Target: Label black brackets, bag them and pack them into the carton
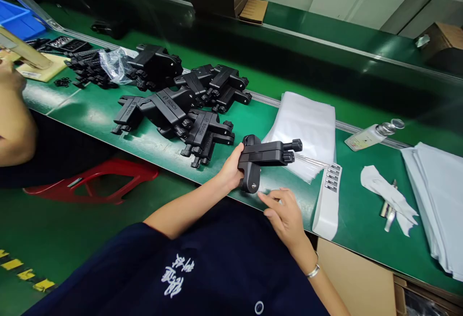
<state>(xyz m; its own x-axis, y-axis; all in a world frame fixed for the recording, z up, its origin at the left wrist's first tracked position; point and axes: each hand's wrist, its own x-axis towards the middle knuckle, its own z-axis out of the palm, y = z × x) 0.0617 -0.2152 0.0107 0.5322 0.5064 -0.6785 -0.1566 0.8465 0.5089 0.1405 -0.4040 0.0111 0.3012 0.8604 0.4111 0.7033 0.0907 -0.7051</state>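
My left hand (231,166) grips a black plastic bracket (265,157) by its rounded lower end, holding it just above the green table (144,137) near the front edge. My right hand (284,212) hovers just below and right of the bracket, fingers loosely curled with the forefinger extended toward it, holding nothing. A stack of clear plastic bags (307,130) lies right behind the bracket. Several more black brackets (181,103) are piled to the left.
A white label strip (328,200) lies right of my hands. Further right are a crumpled white cloth with a metal tool (388,200), a small bottle (372,135) and another bag stack (437,195). A co-worker's arm (14,118) and a red stool (94,181) are at left.
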